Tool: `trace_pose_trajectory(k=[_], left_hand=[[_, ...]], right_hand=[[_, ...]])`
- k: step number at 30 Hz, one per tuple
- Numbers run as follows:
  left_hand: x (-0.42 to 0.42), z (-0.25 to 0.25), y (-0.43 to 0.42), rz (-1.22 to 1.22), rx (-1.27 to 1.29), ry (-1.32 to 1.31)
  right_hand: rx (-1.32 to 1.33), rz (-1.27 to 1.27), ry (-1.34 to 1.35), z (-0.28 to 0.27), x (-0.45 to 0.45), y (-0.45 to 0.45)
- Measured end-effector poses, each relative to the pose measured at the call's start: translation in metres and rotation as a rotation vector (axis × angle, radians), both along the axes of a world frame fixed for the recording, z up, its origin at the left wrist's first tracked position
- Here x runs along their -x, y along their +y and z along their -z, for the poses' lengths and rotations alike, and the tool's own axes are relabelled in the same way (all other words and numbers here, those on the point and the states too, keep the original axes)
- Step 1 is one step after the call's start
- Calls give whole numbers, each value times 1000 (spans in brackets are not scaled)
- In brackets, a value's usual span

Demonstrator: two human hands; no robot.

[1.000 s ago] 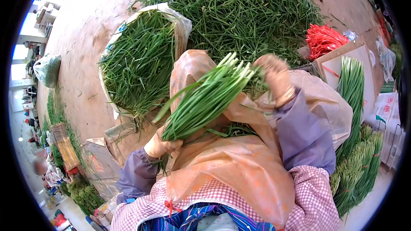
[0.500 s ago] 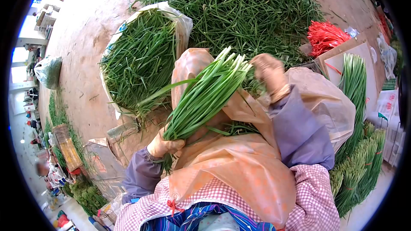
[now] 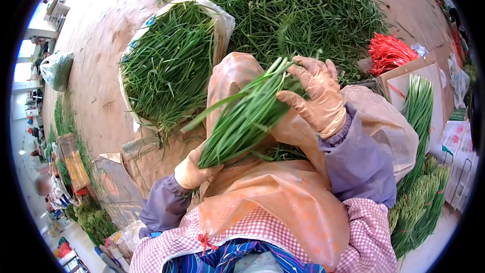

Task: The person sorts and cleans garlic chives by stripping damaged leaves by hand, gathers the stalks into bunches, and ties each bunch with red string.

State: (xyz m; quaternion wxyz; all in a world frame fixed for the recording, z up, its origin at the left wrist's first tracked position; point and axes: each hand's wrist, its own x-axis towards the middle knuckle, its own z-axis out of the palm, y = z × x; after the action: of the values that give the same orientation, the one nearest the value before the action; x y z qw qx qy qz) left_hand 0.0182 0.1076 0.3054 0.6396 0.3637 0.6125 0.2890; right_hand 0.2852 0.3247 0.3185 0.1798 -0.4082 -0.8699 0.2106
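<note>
My left hand (image 3: pixel 194 169), in a tan glove, is closed round the leafy end of a bunch of green chives (image 3: pixel 246 116) held above my lap. The bunch slants up to the right, its pale stem ends at the top. At those ends is my right hand (image 3: pixel 317 93), gloved too, its fingers spread and the thumb apart. Its fingertips are close to the stems; whether they touch them I cannot tell. Some loose chive leaves (image 3: pixel 285 152) lie in the lap of the orange-spotted plastic apron (image 3: pixel 273 187).
Ahead lies a big heap of chives (image 3: pixel 283 15). A white sack (image 3: pixel 222 23) full of chives stands to the left. At right are red ties (image 3: pixel 391 53), a cardboard box (image 3: pixel 429 71) and stacked chive bundles (image 3: pixel 422 207). A person (image 3: pixel 55 197) is far left.
My right hand, blurred and closed before, has opened its fingers at the stem ends. The bunch looks somewhat blurred now, and my left hand still grips it.
</note>
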Motion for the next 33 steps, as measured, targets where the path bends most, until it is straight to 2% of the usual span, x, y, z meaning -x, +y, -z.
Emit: trace_pose_trajectory(k=[1, 5, 8, 12, 14, 16, 17, 20, 23, 27, 30, 31, 33], left_hand=[[0, -3, 1, 0, 8, 6], [-2, -15, 11, 81, 15, 86], [-2, -14, 12, 86, -49, 77], [-5, -10, 9, 45, -75, 78], [-5, -7, 6, 34, -59, 76], [-4, -5, 7, 100, -107, 162], [-5, -5, 8, 133, -134, 203], [-11, -17, 12, 153, -76, 292], [-10, -22, 9, 223, -119, 425], [-10, -22, 10, 189, -237, 412], [-12, -24, 14, 207, -240, 433], [-14, -30, 18, 216, -244, 442], [-14, -31, 19, 245, -259, 452]], right_hand=[[69, -22, 60, -3, -1, 1], [-21, -85, -173, -9, -5, 3], [-51, -54, 173, -7, -14, -1], [-350, 83, 425, -10, -29, -11], [-361, 44, 275, -15, -25, -16], [-259, -33, -71, -25, -13, -19], [-139, 4, -252, -13, -8, -19], [-142, -8, -129, 12, 1, -15], [-59, -109, -134, 13, 4, -8], [132, -100, 155, 18, -1, -4], [213, 3, -126, 17, 0, -9], [112, -12, -170, 25, -1, -13], [149, -124, -153, 19, -2, -9]])
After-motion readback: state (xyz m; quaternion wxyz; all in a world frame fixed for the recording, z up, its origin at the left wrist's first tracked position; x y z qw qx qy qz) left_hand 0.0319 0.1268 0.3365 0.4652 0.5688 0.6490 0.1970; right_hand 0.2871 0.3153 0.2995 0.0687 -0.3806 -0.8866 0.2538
